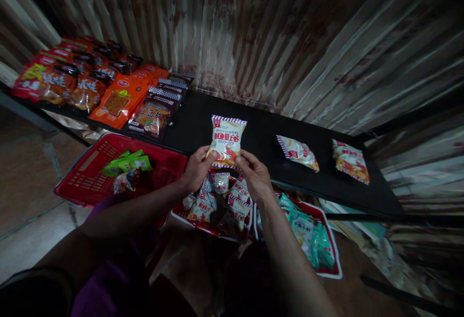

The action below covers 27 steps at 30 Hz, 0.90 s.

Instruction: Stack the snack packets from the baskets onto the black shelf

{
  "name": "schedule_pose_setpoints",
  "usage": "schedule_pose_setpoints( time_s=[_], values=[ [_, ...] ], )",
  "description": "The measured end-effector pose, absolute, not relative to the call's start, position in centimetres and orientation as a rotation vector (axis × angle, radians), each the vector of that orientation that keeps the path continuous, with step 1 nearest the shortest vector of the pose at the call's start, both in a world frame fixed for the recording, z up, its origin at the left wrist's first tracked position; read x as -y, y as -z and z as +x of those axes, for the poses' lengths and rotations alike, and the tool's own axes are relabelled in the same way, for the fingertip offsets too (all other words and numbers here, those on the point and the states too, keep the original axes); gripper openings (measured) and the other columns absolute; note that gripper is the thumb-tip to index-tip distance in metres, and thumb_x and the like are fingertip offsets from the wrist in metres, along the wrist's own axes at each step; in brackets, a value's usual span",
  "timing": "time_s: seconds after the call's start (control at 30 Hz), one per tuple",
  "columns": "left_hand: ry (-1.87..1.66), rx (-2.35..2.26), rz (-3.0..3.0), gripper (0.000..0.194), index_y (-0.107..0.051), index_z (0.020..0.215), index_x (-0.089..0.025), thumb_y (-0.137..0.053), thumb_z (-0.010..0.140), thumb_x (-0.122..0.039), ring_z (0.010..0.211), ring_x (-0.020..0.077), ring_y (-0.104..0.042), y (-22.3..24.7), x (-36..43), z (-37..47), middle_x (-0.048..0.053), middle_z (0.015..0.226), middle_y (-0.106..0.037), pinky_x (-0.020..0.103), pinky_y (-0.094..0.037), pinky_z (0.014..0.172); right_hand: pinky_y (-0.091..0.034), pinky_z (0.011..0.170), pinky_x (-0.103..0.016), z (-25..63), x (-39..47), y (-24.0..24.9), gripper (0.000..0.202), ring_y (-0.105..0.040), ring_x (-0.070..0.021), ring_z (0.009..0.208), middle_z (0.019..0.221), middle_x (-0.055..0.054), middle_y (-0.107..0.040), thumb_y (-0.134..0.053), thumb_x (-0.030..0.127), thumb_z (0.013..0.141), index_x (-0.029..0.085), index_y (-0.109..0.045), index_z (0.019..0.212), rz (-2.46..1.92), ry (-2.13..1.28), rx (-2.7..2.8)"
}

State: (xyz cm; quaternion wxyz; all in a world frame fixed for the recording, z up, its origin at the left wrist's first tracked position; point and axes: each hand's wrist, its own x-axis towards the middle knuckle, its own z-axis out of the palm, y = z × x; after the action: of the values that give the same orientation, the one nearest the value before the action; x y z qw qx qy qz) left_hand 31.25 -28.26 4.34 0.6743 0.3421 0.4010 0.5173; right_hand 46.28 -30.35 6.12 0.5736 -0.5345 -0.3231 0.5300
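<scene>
A white snack bag [226,138] with red lettering and striped edges is held upright between both hands, over the front edge of the black shelf [253,123]. My left hand [198,168] grips its lower left corner, thumb on the front. At the lower right corner, my right hand [254,169] pinches it the same way. Two similar bags, one [297,152] nearer and one [351,161] farther right, lie on the shelf. Below my hands, a red basket [217,230] contains several more such white bags.
Orange, brown and red snack packs [119,94] fill the shelf's left end. A red basket [83,181] with green packets stands lower left; another basket [335,259] holds teal bags at lower right. Behind the shelf hangs a pleated curtain [232,32].
</scene>
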Motion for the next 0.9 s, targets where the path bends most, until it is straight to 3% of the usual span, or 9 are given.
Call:
schedule_pose_setpoints(
  time_s=[0.3,0.47,0.6,0.9],
  values=[
    [-1.116,-0.851,0.751,0.036,-0.060,0.098,-0.013,-0.069,0.074,-0.039,0.080,0.0164,-0.064,-4.5,27.7,30.8,0.006,0.093,-0.067,0.026,-0.055,0.063,-0.052,0.060,-0.026,46.1,29.9,-5.9,0.040,-0.063,-0.0134,0.068,0.076,0.000,-0.073,-0.084,0.033,0.052,0.019,-0.071,0.087,-1.278,-1.127,0.704],
    [-1.098,-0.878,0.751,0.035,-0.057,0.097,-0.013,-0.071,0.073,-0.036,0.075,0.0150,-0.064,-4.8,27.4,30.6,0.005,0.088,-0.066,0.025,-0.055,0.060,-0.051,0.057,-0.024,45.9,30.1,-6.1,0.040,-0.062,-0.0121,0.067,0.077,0.001,-0.071,-0.082,0.034,0.055,0.020,-0.070,0.090,-1.270,-1.095,0.696],
    [-1.139,-0.891,0.727,0.037,-0.054,0.091,-0.014,-0.073,0.070,-0.038,0.071,0.0143,-0.063,-5.0,27.4,30.7,0.003,0.082,-0.066,0.027,-0.054,0.060,-0.055,0.064,-0.023,44.9,30.7,-6.1,0.043,-0.064,-0.0116,0.075,0.087,0.002,-0.071,-0.082,0.033,0.056,0.023,-0.067,0.096,-1.185,-1.197,0.681],
    [-1.189,-0.939,0.782,0.038,-0.050,0.076,-0.018,-0.073,0.064,-0.045,0.058,0.0110,-0.057,-4.9,27.5,30.8,-0.003,0.067,-0.060,0.022,-0.046,0.053,-0.054,0.059,-0.019,43.6,31.0,-5.4,0.039,-0.061,-0.0080,0.066,0.077,0.005,-0.067,-0.085,0.028,0.051,0.022,-0.065,0.083,-1.215,-1.248,0.567]
  ],
)
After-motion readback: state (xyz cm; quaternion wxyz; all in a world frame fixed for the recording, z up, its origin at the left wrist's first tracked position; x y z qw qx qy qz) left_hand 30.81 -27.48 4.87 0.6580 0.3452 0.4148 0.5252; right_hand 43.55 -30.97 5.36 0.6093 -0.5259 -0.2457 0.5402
